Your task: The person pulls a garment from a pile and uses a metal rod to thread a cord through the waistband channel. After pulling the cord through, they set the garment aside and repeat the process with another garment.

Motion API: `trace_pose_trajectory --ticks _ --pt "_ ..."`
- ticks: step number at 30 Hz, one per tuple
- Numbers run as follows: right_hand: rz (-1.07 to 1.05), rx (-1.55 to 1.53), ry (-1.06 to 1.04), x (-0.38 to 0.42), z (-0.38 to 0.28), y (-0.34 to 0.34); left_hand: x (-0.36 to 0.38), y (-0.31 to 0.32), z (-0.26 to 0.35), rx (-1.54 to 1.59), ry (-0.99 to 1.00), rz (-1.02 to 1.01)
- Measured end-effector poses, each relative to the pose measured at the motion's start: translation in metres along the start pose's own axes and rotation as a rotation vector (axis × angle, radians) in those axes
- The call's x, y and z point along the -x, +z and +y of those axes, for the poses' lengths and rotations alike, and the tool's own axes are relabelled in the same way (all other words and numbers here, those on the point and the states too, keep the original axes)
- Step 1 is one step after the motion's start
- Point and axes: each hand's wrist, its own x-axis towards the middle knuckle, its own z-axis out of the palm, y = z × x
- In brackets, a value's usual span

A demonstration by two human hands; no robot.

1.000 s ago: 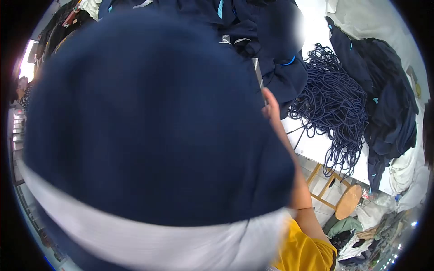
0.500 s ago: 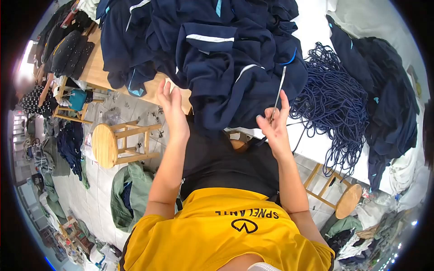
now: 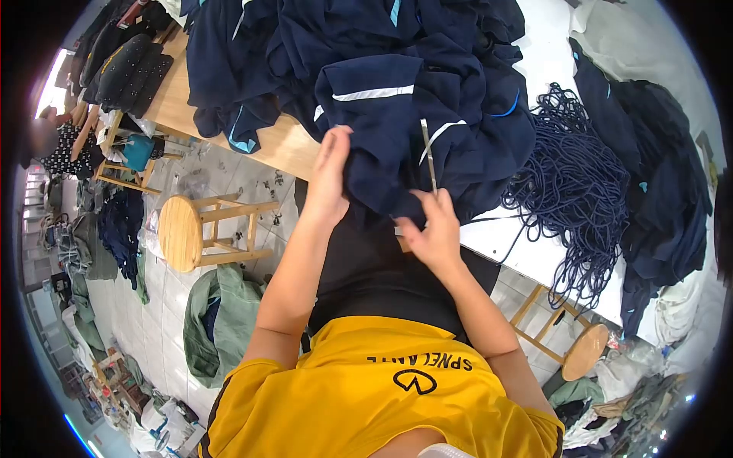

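A large heap of navy garments (image 3: 427,76) with white and light-blue strips covers the table in front of me. My left hand (image 3: 328,179) is at the left edge of the nearest dark fold, fingers stretched out and turned up against the cloth; whether it grips any fabric is not clear. My right hand (image 3: 435,229) is at the fold's lower right edge, closed around slim silver scissors (image 3: 427,149). Their blades point away from me over the fabric, while the handles are hidden in my fingers. The hanging fold lies between both hands.
A tangle of navy cord (image 3: 573,183) lies on the white tabletop (image 3: 489,237) at right, beside more dark cloth (image 3: 660,153). Wooden stools stand at left (image 3: 181,233) and right (image 3: 586,355). Green cloth (image 3: 240,328) rests on the tiled floor. Folded dark items (image 3: 130,76) sit far left.
My hands have come closer together and to the near fold of the garment. The right hand, with the scissors, has moved left; its fingers have drawn in. The left has moved right.
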Motion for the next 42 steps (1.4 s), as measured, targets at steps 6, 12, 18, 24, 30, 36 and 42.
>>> trace_pose_trajectory --ticks 6,12,18,24,30,36,42 --pt "0.362 -1.452 0.499 -0.011 0.036 -0.071 0.005 0.012 0.032 0.217 0.034 -0.074" --pt "0.303 -1.586 0.736 -0.050 0.070 -0.127 -0.004 0.007 0.027 0.074 -0.178 -0.233" --pt "0.290 -1.492 0.790 -0.058 0.067 -0.121 -0.003 0.016 0.002 -1.456 0.832 0.042" --pt "0.299 -1.147 0.748 -0.056 0.063 -0.118 -0.015 0.067 0.016 -1.679 1.174 -0.262" --pt "0.493 0.028 0.204 -0.049 0.052 -0.120 -0.051 0.102 -0.005 -1.450 0.681 -0.602" --pt "0.075 0.070 0.170 -0.015 -0.004 -0.160 -0.065 0.099 0.007 -0.864 -0.083 -0.621" --pt "0.168 0.173 -0.033 -0.016 -0.012 -0.158 -0.056 0.095 0.020 -0.834 -0.158 -0.606"
